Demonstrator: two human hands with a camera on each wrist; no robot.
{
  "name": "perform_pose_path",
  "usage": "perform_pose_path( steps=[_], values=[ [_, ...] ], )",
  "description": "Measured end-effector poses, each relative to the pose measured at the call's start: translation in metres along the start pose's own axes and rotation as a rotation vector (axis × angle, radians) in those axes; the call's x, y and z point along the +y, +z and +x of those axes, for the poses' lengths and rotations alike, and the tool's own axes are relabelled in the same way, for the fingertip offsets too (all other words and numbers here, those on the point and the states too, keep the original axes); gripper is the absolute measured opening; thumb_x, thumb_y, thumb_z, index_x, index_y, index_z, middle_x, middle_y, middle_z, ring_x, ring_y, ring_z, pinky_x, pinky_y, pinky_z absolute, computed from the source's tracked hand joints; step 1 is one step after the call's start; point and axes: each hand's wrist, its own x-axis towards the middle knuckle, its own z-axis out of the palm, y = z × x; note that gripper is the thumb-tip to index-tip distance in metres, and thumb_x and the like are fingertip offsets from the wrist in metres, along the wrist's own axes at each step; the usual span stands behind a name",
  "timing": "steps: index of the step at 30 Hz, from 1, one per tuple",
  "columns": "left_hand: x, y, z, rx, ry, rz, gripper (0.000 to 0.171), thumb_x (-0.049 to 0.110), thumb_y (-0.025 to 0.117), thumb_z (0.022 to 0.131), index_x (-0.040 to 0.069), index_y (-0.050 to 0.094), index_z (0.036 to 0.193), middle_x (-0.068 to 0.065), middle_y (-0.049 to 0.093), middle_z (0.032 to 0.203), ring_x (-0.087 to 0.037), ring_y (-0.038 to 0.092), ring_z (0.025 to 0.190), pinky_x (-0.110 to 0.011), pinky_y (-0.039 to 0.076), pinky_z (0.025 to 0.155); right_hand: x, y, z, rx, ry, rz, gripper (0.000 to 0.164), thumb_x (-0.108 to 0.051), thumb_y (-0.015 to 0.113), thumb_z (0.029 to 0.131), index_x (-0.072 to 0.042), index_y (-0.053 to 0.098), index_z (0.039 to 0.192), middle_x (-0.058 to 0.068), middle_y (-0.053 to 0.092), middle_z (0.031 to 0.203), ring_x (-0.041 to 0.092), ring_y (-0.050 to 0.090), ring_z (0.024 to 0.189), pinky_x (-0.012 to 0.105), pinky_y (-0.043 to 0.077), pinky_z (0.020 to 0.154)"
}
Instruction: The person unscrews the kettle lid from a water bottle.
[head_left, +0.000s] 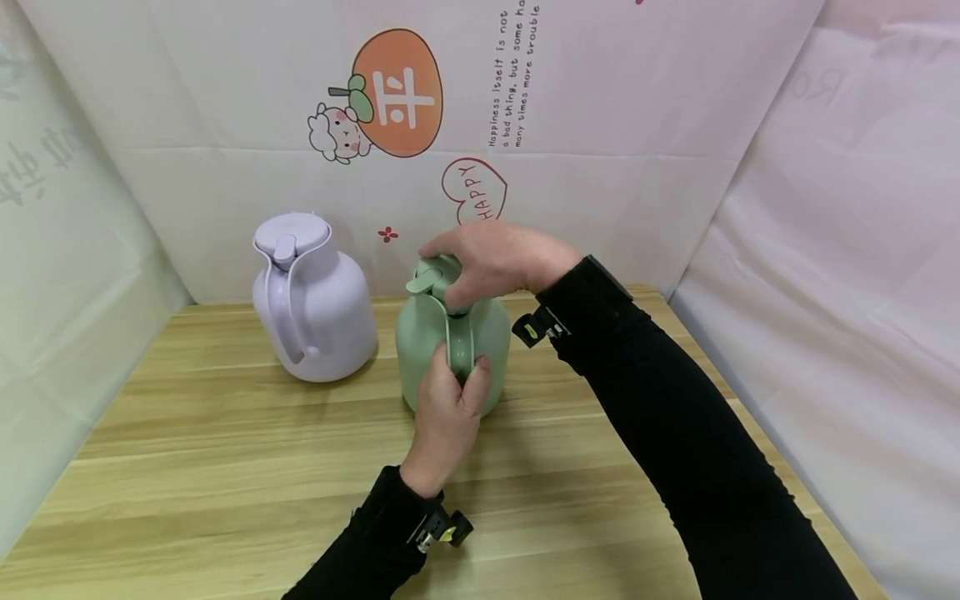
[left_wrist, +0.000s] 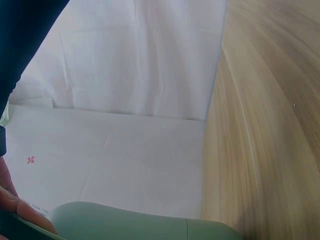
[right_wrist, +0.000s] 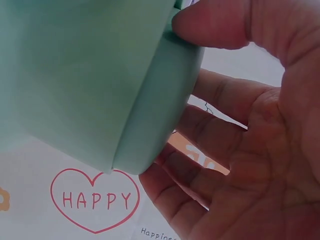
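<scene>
A green thermos jug stands upright on the wooden table, its handle toward me. My left hand grips that handle from the near side, thumb lying along it. From above, my right hand holds the round green lid with thumb and fingers spread about its edge. The right wrist view has the lid close against the jug's rim, fingertips on its side. Only part of the jug body shows low in the left wrist view.
To the left stands a lavender thermos jug with its lid on. Behind the wooden table hangs a white printed cloth. More white cloth closes off the left and right sides.
</scene>
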Motion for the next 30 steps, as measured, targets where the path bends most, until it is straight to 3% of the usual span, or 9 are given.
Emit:
perform_pose_path(
  steps=[2,5,25,27,29,30],
  values=[
    [0.000,0.000,0.000,0.004,-0.006,0.000,0.021,0.019,0.054,0.108,0.009,0.043,0.094,0.002,0.033,0.068,-0.011,0.029,0.056,-0.026,0.030,0.059,0.000,0.000,0.000,-0.013,0.015,0.008,0.066,-0.018,0.069,0.080,-0.023,0.059,0.146,-0.002,0.063,0.110,0.018,0.054,0.092,0.031,0.042,0.078],
    [0.000,0.000,0.000,0.009,-0.009,0.008,0.020,0.019,0.054,0.107,0.009,0.043,0.094,0.002,0.034,0.069,-0.010,0.030,0.056,-0.027,0.031,0.059,0.000,0.000,-0.001,-0.017,0.019,0.001,0.070,-0.017,0.069,0.081,-0.023,0.057,0.150,-0.003,0.064,0.119,0.019,0.055,0.096,0.031,0.044,0.081],
    [-0.001,0.000,-0.001,0.006,-0.010,0.016,0.018,0.019,0.054,0.108,0.008,0.045,0.096,0.001,0.034,0.071,-0.011,0.031,0.059,-0.027,0.031,0.060,0.004,0.000,-0.009,-0.015,-0.034,0.059,0.071,-0.009,0.071,0.083,-0.023,0.055,0.151,-0.007,0.061,0.138,0.016,0.054,0.114,0.033,0.046,0.101],
    [-0.001,0.000,-0.001,0.006,-0.008,0.019,0.018,0.019,0.054,0.108,0.008,0.045,0.097,0.001,0.034,0.071,-0.011,0.032,0.059,-0.027,0.031,0.061,0.004,-0.002,-0.012,-0.013,-0.028,0.084,0.074,-0.010,0.069,0.084,-0.023,0.050,0.155,-0.008,0.060,0.137,0.016,0.053,0.114,0.033,0.045,0.100],
    [-0.001,0.000,-0.001,0.006,-0.001,0.020,0.017,0.019,0.053,0.108,0.008,0.045,0.098,0.001,0.033,0.072,-0.011,0.032,0.060,-0.026,0.031,0.061,0.002,-0.004,-0.015,-0.004,-0.008,0.105,0.076,-0.012,0.064,0.086,-0.025,0.045,0.158,-0.005,0.062,0.116,0.018,0.053,0.099,0.033,0.045,0.089],
    [-0.001,0.001,-0.001,0.005,0.005,0.019,0.018,0.019,0.053,0.108,0.008,0.045,0.097,0.001,0.033,0.072,-0.011,0.031,0.060,-0.026,0.031,0.061,0.001,-0.005,-0.016,0.007,0.003,0.114,0.076,-0.014,0.062,0.087,-0.024,0.042,0.160,-0.004,0.062,0.120,0.017,0.054,0.103,0.033,0.045,0.091]
  ],
)
